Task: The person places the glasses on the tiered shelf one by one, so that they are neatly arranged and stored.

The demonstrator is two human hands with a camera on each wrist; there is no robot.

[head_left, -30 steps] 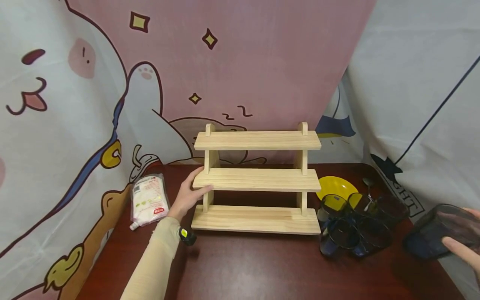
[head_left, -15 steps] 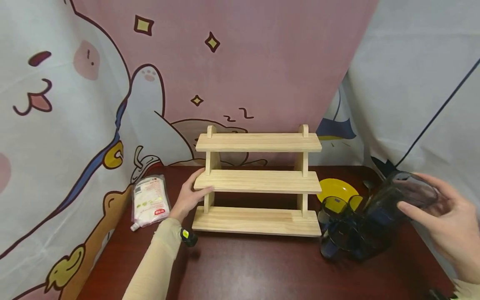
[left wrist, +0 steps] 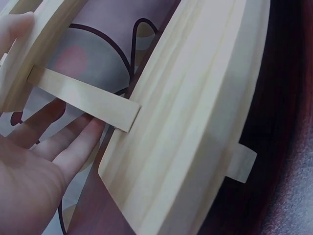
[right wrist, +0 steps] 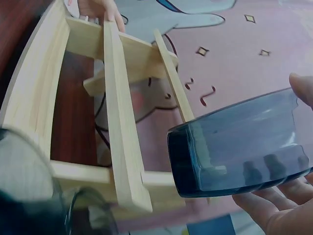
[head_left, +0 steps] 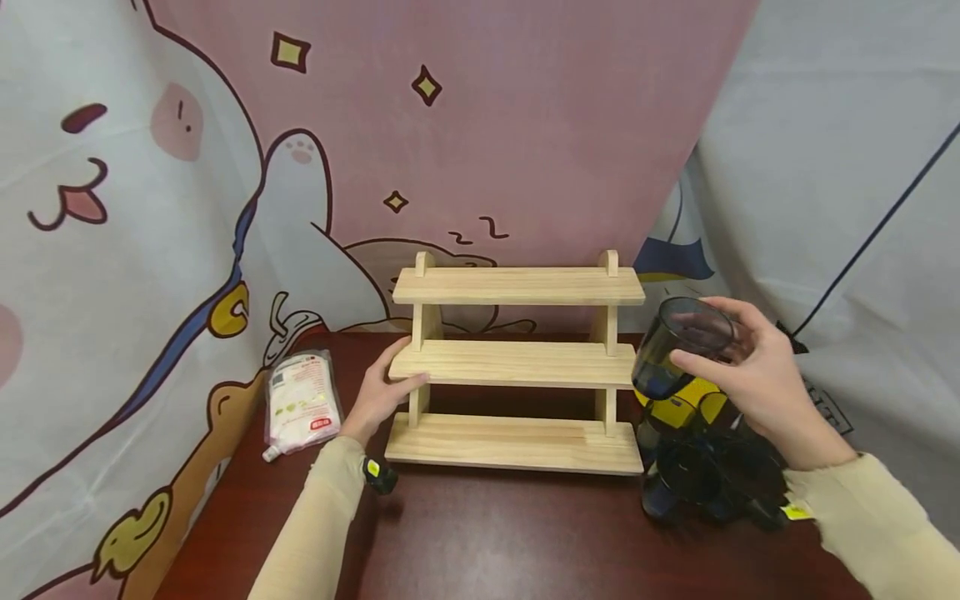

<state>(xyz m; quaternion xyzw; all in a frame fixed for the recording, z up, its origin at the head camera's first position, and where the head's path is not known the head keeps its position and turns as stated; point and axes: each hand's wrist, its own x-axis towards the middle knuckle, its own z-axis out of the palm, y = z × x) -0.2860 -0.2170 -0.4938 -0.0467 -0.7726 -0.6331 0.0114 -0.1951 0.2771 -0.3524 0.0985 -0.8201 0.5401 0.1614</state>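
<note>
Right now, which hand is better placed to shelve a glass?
Likely the right hand: it holds a glass near the right end of the wooden rack, while the left hand grips its left end.

The left hand (left wrist: 29,181) is at the left side, with its palm toward the camera. It grips the wooden shelf (left wrist: 190,98): the thumb (left wrist: 17,29) lies on the narrow board (left wrist: 36,51) in the upper left, and the fingers (left wrist: 76,152) reach up to the post (left wrist: 88,100), where their contact is hard to see. This post meets a wide board (left wrist: 168,147), which runs slanted across the middle. A small block (left wrist: 242,164) stands out beyond it. Behind is a printed cloth (left wrist: 98,51) with dark lines.
</note>
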